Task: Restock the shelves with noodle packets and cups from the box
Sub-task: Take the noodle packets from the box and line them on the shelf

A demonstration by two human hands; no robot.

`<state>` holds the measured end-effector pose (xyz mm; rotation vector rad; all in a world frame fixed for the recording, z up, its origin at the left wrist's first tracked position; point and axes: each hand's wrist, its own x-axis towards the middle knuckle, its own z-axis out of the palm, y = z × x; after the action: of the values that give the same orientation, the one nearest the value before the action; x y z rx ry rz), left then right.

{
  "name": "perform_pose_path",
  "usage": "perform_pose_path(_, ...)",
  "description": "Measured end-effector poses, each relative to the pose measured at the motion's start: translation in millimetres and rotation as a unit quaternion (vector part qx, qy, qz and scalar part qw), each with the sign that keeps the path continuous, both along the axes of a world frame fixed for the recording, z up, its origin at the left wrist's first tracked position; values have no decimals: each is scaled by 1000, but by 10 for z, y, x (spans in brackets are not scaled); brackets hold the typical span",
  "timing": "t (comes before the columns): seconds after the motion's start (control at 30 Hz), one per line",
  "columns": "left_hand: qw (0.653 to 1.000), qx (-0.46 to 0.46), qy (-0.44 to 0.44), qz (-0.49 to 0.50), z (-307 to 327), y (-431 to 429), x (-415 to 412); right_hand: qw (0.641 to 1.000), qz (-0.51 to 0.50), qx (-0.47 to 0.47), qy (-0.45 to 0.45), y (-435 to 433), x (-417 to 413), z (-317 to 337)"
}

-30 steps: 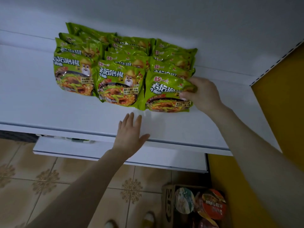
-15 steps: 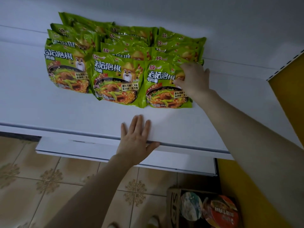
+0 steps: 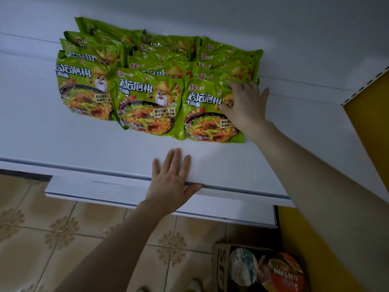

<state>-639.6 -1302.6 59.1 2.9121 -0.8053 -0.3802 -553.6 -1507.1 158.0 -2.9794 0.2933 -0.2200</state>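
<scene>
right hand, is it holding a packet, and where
Nothing gripped: the right hand lays straight fingers on the upper right of the front right packet; the left hand rests flat on the shelf.

Green noodle packets [image 3: 147,106] — 统一, 老坛泡椒牛肉面, 认准统一是关键, cardboard box [image 3: 221,268] — letter S, rest unclear

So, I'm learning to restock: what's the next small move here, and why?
Probably lift the right hand off the front right packet and reach down to the box: the packet rests in its row under open fingers, and cups wait in the box.
</scene>
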Motion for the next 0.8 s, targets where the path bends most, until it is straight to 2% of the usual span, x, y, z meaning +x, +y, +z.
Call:
perform_pose_path(0.17,1000,16,2,-8,30,7,9,999,16,25,-33,-25,-80,-36)
perform_pose_path(0.33,997,-1,-74,-4,17,-13,-17,993,37,39,-102,9,-123,71)
perform_pose_path(0.5,983,-74,-159,-51,280,-112,-164,973,58,121,-187,205,-305,244)
perform_pose_path(0.6,975,-121,-164,-86,411,-97,-267,968,59,143,-198,325,-435,270)
perform_pose_path(0.8,955,-135,-203,-169,443,2,-473,968,-4,161,-191,422,-903,323)
